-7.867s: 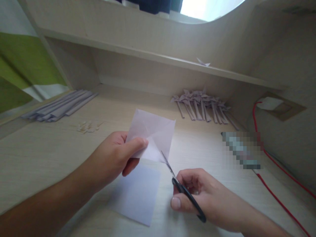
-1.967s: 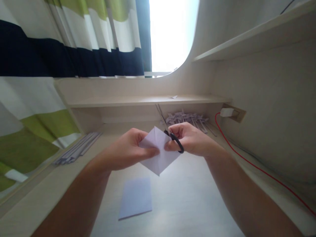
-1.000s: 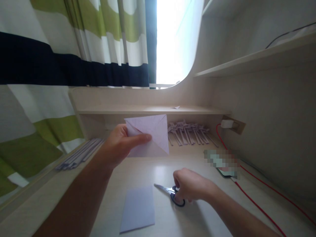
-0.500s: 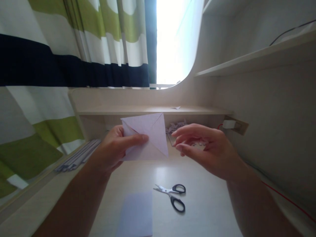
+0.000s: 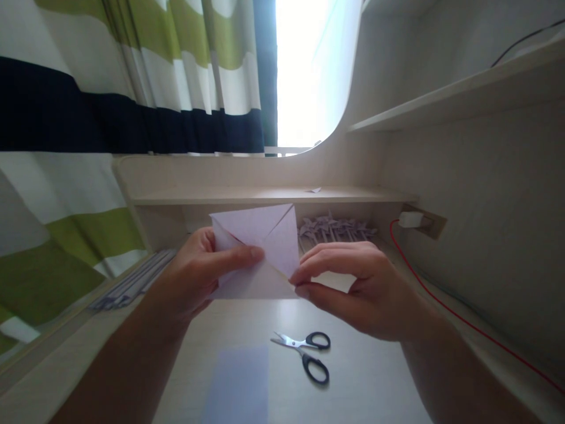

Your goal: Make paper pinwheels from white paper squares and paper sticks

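Your fingers [image 5: 241,254] on the left side are clamped on the folded paper [image 5: 258,250]: the left hand [image 5: 198,277] has its thumb laid across the front face and the other fingers tucked behind, which keeps the sheet upright and facing you, lifted clear of the surface [image 5: 366,377]. That grip sits on the sheet's left half, so the right half stays free to be worked.

Moving right, your right hand [image 5: 366,288] meets the paper at its lower right corner, thumb and forefinger pressed together on the edge. The pinch is at the point where the diagonal crease runs out, a sensible spot for steadying or turning a flap. Both hands hold the sheet between them, in front of the low shelf [image 5: 273,195].

Below the hands, a flat lilac sheet [image 5: 238,386] lies on the surface, just left of the scissors [image 5: 309,353], which rest with blades nearly shut and black handles toward your right side, within easy reach of the hand that would use them.

Far left, a bundle of long paper strips [image 5: 132,282] lies along the edge by the striped curtain [image 5: 110,106]. Farther back on the right, beneath the shelf, a row of folded paper pieces on stems [image 5: 335,227] is stacked out of the working area. A red cable [image 5: 463,321] runs from the wall plug [image 5: 410,219] down the right side.
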A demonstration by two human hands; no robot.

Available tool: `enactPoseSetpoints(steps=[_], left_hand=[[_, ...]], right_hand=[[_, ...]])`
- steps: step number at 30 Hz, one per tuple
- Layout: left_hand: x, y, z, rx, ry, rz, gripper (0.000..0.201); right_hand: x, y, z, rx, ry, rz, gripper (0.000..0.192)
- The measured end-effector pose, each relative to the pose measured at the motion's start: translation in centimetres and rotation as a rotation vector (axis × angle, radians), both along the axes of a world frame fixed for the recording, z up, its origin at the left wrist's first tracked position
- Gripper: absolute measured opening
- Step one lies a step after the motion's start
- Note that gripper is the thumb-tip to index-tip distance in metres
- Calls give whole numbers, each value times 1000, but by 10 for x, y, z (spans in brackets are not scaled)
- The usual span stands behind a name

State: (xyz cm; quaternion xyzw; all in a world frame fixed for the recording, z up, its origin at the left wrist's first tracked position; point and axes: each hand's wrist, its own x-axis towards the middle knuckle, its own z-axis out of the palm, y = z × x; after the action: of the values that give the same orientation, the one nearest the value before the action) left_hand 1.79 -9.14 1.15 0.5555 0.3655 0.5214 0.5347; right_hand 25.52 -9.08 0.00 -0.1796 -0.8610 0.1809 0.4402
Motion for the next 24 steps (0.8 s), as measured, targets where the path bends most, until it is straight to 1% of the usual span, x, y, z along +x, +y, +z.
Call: enactPoseSetpoints(steps=[5,9,13,19,24], left_hand=[[4,-1,-2,8,-53,59,18],[7,-3,-3,36,-71,83,12],[10,-5,-3,73,-66,114,11],[14,-7,-3,88,-79,144,11],[13,-3,-7,122,-94,148,12]], right_hand=[[-3,-1,-4,-115,101,-68,6],[-4,0,-7,-193,205,-93,5],[-6,0,-8,-259,279,-70,5],[-7,1,-9,-294,337,-36,10],[-7,-1,-7,-342,327,-3,13]])
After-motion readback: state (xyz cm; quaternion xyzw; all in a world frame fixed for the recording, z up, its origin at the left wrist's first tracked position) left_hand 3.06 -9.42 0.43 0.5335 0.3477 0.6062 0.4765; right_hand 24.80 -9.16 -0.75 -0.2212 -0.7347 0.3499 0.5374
